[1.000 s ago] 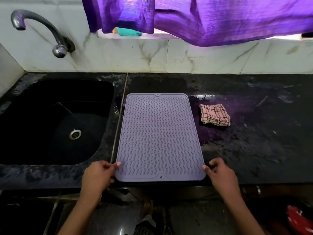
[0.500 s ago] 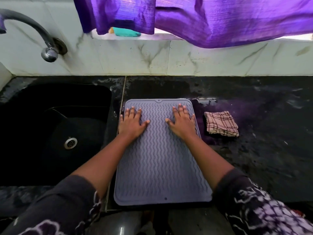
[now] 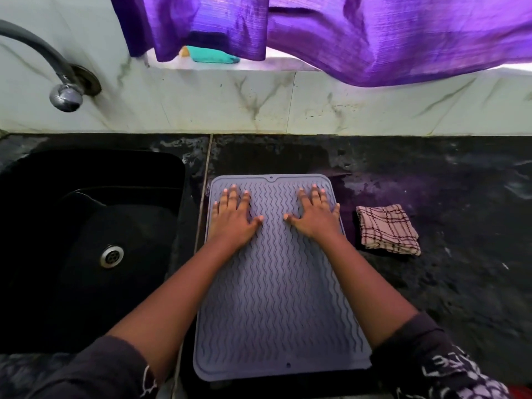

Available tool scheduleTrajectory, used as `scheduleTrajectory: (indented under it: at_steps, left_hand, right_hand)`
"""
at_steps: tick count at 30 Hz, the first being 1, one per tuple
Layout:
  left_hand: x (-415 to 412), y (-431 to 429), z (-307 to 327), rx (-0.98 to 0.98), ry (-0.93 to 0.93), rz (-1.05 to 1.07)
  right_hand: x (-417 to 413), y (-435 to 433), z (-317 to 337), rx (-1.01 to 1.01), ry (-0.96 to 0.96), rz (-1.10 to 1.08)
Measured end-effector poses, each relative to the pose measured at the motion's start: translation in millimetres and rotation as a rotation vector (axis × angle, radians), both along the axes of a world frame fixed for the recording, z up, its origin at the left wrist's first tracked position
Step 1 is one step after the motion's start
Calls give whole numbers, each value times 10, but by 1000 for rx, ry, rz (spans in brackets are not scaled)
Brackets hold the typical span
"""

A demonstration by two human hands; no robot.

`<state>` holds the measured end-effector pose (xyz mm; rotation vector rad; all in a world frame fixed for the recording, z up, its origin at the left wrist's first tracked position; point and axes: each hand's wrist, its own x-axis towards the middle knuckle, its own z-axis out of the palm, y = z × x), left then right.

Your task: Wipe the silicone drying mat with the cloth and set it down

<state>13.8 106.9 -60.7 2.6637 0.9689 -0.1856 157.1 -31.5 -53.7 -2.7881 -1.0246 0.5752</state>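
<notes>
The grey-lilac silicone drying mat with wavy ridges lies flat on the black counter, its long side running away from me. My left hand rests palm down on the mat's far left part, fingers spread. My right hand lies flat on the far right part, fingers spread too. Neither hand holds anything. The folded checked cloth, beige with dark lines, sits on the counter just right of the mat, untouched.
A black sink with a metal drain is left of the mat, a tap above it. The black counter extends right. A purple curtain hangs over the marble backsplash, with a teal object on the ledge.
My hands left the mat's near corners, came to lie flat on its far half, and have now slid slightly farther toward its far edge. The view shifted closer over the counter.
</notes>
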Motion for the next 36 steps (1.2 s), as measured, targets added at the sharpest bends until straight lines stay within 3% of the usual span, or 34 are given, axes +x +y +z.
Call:
scheduleTrajectory:
  at_steps: [6,11,14,20,32,36]
  left_hand:
    - [171,-14,111,-121,122,-13]
    - [142,-114,217,-138,160,22]
    - [-209,-450,234,-131,176,24]
    - [-1255,-1436,254,-217,308,10]
    - [-1368,-1553,249,-240,270,5]
    - [-1244,-1434,492,-233,299,27]
  right_hand:
    - [65,117,85,-95,118,-22]
    - [-111,-38,174,-47,81,-12]
    - [-574,-535,134,67,57,-41]
    - [-1384,-1611,124,-113,150,26]
    - [-1428,-1640,158,-182,210,63]
    - [-1390,-1548,411,-9,146,18]
